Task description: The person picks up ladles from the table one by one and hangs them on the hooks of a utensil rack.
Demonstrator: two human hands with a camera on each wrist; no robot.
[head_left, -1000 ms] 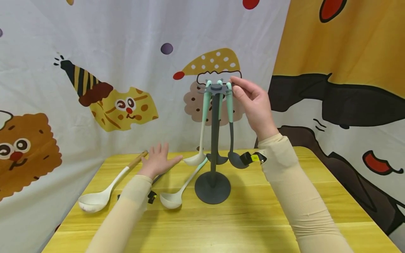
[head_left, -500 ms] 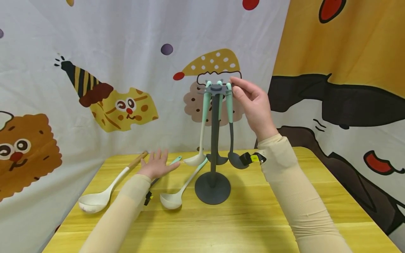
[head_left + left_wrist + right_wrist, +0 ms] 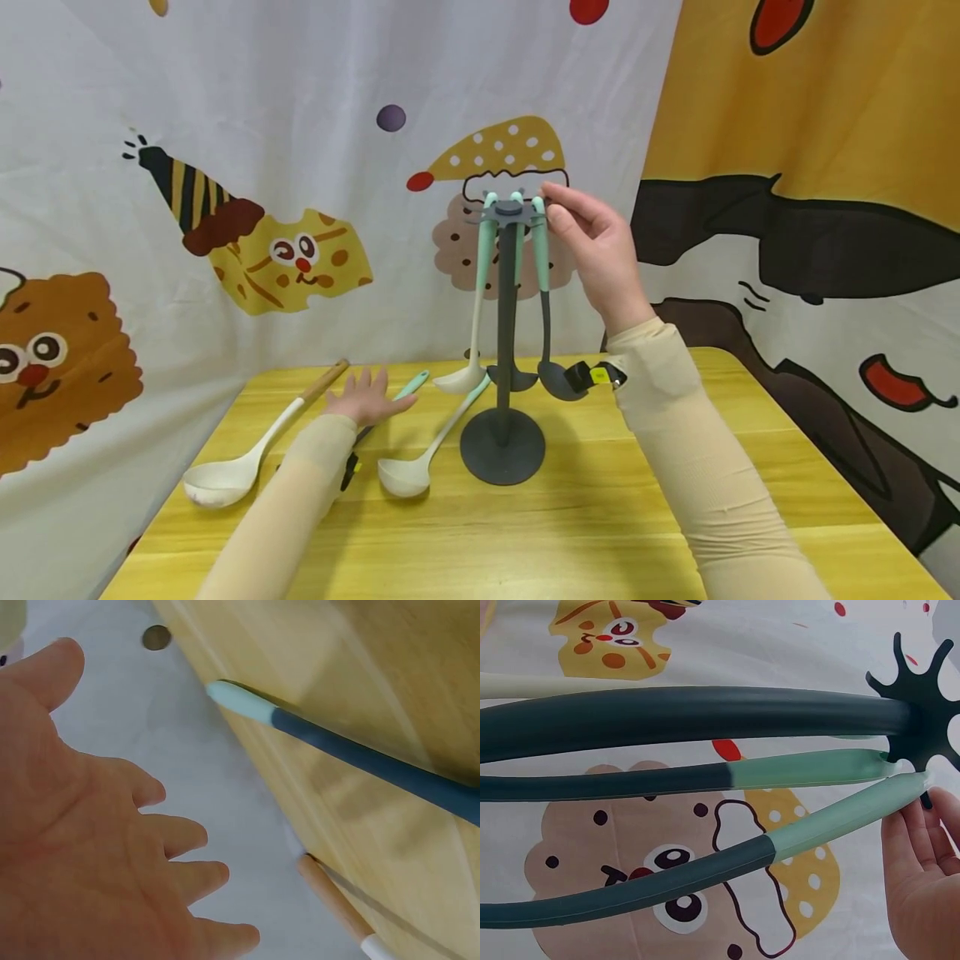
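A dark grey utensil rack (image 3: 506,317) stands upright, with one white ladle (image 3: 461,380) and two dark ladles hanging from its hooks. My right hand (image 3: 606,254) pinches with thumb and fingertips at the mint top of the rightmost dark ladle (image 3: 546,329), right where a hook of the rack pokes out. In the right wrist view its mint handle (image 3: 847,814) ends at those fingertips. My left hand (image 3: 363,402) is spread over the table, palm down, holding nothing. Below it lies a dark ladle with a mint handle (image 3: 240,701), its bowl hidden by the arm.
A white ladle with a mint handle (image 3: 405,477) lies just left of the rack's round base. Farther left is a large white ladle with a wooden handle (image 3: 223,481). A patterned cloth (image 3: 300,100) hangs behind the wooden table (image 3: 465,550).
My left hand has drawn back and lower towards me, uncovering the mint handle of the dark ladle on the table. The right hand keeps its place at the rack's top.
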